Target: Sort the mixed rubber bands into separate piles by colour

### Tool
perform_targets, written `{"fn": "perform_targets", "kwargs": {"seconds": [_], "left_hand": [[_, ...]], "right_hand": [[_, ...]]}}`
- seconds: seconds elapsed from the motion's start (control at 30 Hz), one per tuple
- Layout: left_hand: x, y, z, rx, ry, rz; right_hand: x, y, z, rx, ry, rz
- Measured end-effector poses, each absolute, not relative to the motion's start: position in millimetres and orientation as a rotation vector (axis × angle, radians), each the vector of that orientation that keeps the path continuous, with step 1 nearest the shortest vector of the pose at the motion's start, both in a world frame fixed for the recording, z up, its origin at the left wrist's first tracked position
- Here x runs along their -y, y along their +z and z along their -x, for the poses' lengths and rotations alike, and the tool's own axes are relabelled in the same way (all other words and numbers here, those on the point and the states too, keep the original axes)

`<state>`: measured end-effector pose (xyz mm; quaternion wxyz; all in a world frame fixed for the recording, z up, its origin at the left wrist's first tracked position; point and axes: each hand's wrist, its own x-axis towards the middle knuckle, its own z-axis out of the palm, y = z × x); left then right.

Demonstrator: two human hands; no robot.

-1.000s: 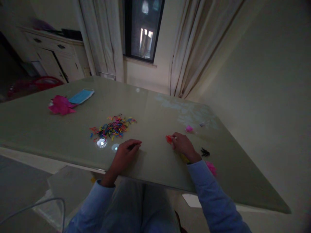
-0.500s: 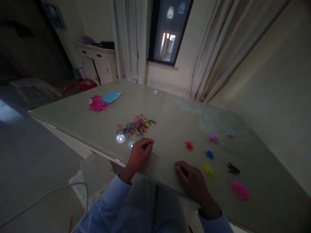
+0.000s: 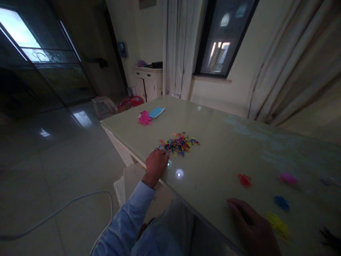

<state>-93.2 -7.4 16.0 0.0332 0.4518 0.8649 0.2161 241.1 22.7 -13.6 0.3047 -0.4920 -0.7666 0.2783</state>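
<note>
A mixed pile of small coloured bands (image 3: 179, 144) lies on the glossy table (image 3: 207, 131). My left hand (image 3: 156, 163) is at the pile's near left edge, fingers curled with the tips by the outer bands; whether a band is between them is too small to tell. Resting at the near right, my right hand (image 3: 249, 224) has its fingers curled together, and any content is hidden. Beyond it sits a red bunch (image 3: 244, 180). To its right are blue (image 3: 281, 203), yellow (image 3: 278, 225), pink (image 3: 288, 178) and black (image 3: 331, 239) bunches.
A crumpled pink item (image 3: 145, 118) and a blue face mask (image 3: 157, 112) lie at the table's far left. Behind stands a white cabinet (image 3: 149, 83). A cable (image 3: 80, 196) runs over the floor at left.
The view has swung left. My left hand has moved left to the mixed pile's edge. My right hand remains near the table's front edge, beside the sorted bunches.
</note>
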Motion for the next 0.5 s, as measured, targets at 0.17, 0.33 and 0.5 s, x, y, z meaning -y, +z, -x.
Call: {"fn": "perform_targets", "kwargs": {"seconds": [0.17, 0.33, 0.5], "left_hand": [[7.3, 13.7, 88.8, -2.659, 0.595, -1.477], [5.7, 10.4, 88.4, -2.655, 0.505, -1.570], [4.5, 6.2, 93.4, -2.619, 0.479, -1.621]], "right_hand": [[-22.1, -14.5, -241.3, 2.034, 0.741, 1.296], [-20.4, -10.6, -237.3, 2.029, 0.714, 1.275], [-19.8, -12.7, -238.3, 2.043, 0.701, 1.248]]}}
